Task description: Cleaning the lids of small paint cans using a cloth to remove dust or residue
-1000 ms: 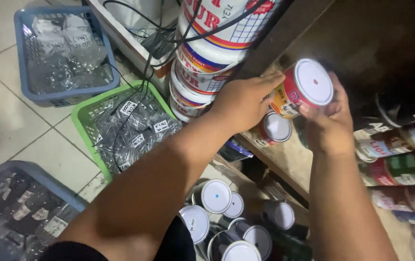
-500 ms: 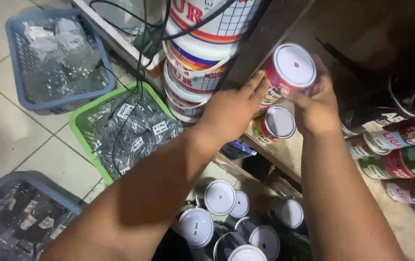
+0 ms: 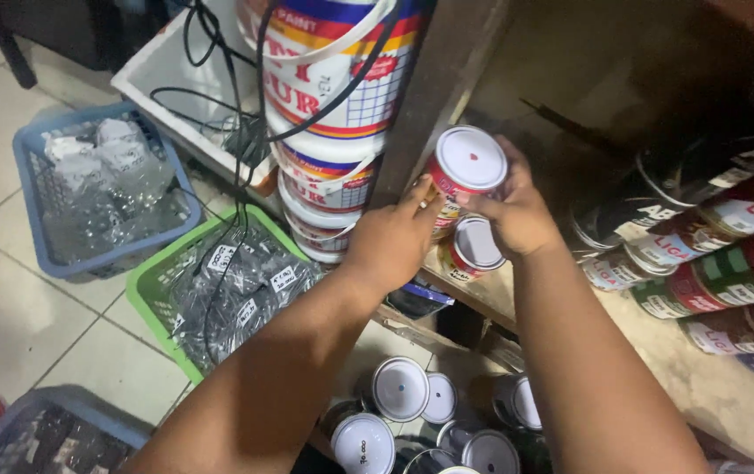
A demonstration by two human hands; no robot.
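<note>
Two hands grasp one red paint can (image 3: 462, 171) with a white lid: left hand (image 3: 390, 246) and right hand (image 3: 513, 215), fingers (image 3: 419, 195) curled around it, above a second can (image 3: 473, 247) on the wooden shelf (image 3: 702, 386), right of stacked paint buckets (image 3: 328, 123)

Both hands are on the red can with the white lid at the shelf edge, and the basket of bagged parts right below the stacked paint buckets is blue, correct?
Not quite. The head view shows the left hand and right hand on the red can, but the basket below the paint buckets is green; the blue basket sits farther left.
</note>
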